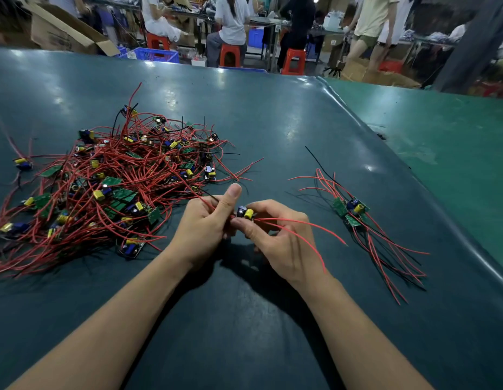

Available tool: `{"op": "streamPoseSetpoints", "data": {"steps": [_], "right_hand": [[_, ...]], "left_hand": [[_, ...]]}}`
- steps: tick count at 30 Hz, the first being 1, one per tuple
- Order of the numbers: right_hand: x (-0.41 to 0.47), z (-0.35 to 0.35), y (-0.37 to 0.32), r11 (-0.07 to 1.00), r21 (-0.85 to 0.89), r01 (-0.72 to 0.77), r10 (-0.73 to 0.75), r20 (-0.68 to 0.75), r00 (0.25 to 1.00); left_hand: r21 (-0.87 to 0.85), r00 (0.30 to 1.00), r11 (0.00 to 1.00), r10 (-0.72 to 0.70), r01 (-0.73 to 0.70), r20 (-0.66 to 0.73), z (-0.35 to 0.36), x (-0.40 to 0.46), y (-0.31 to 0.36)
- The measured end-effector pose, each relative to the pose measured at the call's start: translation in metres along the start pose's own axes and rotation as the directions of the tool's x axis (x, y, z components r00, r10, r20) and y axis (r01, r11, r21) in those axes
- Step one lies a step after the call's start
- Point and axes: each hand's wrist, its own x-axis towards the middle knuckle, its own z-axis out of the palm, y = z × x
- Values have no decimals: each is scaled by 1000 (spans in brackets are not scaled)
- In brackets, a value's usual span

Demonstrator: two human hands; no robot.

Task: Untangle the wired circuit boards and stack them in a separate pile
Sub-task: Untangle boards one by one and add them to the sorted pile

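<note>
A small green circuit board with a yellow part and a blue part [245,213] is pinched by the fingers [254,230] of the right hand [278,237]. Its thin red wires [295,229] trail out past that hand. More red wires from this board are gripped in the left hand [202,229], with the thumb held straight up. These wires run back into the big tangled heap of boards and red wires [104,187], just left of the held board. The wires should be pulled slowly and straight, so nothing is snagged or snapped. The small neat pile of freed boards [350,211] lies on the dark green table [244,319], well right of the held board.
</note>
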Motion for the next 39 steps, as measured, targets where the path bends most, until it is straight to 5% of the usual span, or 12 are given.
{"op": "streamPoseSetpoints", "data": {"steps": [3,6,8,10,14,16,20,23,27,33,37,39], "right_hand": [[4,-3,-3,972,210,-101,141,-186,972],[14,-17,-7,746,652,-133,472,-378,796],[16,-26,-4,565,818,-109,647,-357,673],[16,-29,-1,490,863,-123,709,-312,633],[19,-24,1,529,831,-169,676,-292,677],[20,-21,1,571,796,-201,645,-284,710],[19,-16,1,631,737,-242,591,-254,766],[19,-14,-1,659,706,-261,568,-240,787],[19,-13,-1,694,659,-290,548,-221,807],[19,-13,-1,713,629,-310,539,-208,816],[13,-6,-2,814,477,-333,393,-29,919],[7,0,0,904,318,-286,258,127,958]], "left_hand": [[1,998,999,39,-39,-45,-1,-1,-1],[67,990,992,114,-109,-88,-4,-1,-1],[179,977,971,180,-158,-115,-5,-2,-1],[363,943,901,305,-239,-134,-9,-2,-2],[808,729,478,679,-345,-91,-28,0,4],[924,645,342,747,-169,-159,-45,5,8],[847,717,376,461,376,-523,-76,10,11],[860,773,319,387,399,-503,-79,10,10],[872,744,341,463,352,-481,-78,9,10],[903,612,410,683,129,-398,-72,6,14],[911,439,183,898,-369,-3,-47,0,13],[777,439,175,887,-604,142,-23,-6,6]]}}
